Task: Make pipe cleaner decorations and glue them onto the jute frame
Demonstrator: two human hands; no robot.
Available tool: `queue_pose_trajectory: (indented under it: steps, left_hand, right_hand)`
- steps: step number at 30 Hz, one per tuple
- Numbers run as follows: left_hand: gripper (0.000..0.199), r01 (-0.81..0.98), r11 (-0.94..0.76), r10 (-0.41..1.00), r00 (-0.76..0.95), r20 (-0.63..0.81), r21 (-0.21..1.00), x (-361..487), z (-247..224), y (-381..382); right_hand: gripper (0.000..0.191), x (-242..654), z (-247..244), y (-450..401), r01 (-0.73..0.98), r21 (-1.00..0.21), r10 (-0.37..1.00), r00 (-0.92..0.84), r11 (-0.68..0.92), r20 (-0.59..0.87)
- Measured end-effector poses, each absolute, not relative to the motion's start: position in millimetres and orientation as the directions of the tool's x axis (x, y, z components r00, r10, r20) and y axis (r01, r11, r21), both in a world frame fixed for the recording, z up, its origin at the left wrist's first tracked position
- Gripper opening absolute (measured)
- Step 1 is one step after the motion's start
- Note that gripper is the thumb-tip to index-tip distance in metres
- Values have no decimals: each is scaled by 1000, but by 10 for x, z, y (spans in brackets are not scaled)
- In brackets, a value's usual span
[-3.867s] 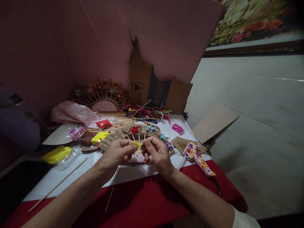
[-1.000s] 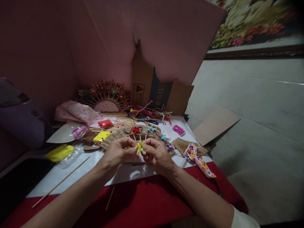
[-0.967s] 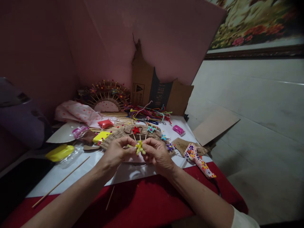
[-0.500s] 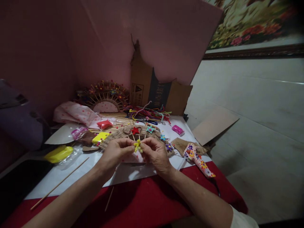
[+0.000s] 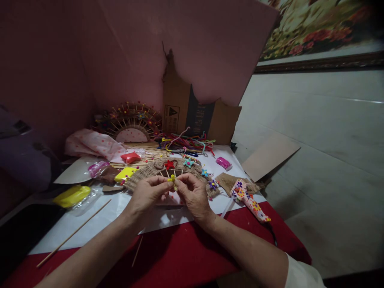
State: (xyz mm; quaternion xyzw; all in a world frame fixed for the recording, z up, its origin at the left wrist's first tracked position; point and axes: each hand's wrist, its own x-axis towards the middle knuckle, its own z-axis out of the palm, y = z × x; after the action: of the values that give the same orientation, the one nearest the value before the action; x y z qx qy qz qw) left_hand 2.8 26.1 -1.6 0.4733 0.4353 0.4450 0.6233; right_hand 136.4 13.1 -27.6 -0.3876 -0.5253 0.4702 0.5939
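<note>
Left hand (image 5: 145, 196) and right hand (image 5: 195, 199) both pinch a yellow flower (image 5: 173, 179), in front of twine arch (image 5: 153, 167). Glue gun (image 5: 251, 202) lies right of arch.

The left hand (image 5: 146, 196) and right hand (image 5: 195, 198) pinch a yellow flower (image 5: 172, 179) near a twine arch (image 5: 151, 168) bearing a red flower (image 5: 169, 164).

The head-worn camera faces forward and down, near the left hand (image 5: 146, 193) and right hand (image 5: 195, 197); pink surface (image 5: 207, 44) at 12 o'clock.
</note>
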Motion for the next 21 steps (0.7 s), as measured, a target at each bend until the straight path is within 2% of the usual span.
queue_pose_trajectory:
  steps: [5,10,13,17,21]
  left_hand:
    - [19,-168,169,978,154,-143,971,28,-19,281]
    - [17,-78,139,985,113,-129,987,-3,10,286]
    - [17,-29,108,990,92,-105,994,-15,16,292]
    - [16,22,82,992,95,-84,996,-32,20,295]
    - [14,79,59,987,146,-70,995,-49,26,307]
  right_hand:
    - [21,1367,-292,137,-63,-958,959,-33,278,281]
    - [25,1439,-251,151,30,-959,958,-67,282,280]
    - [14,1486,-230,162,179,-942,959,-84,283,272]
    - [8,1525,-185,144,369,-853,930,-142,368,339]
    - [6,1553,-117,106,553,-654,849,-231,516,475]
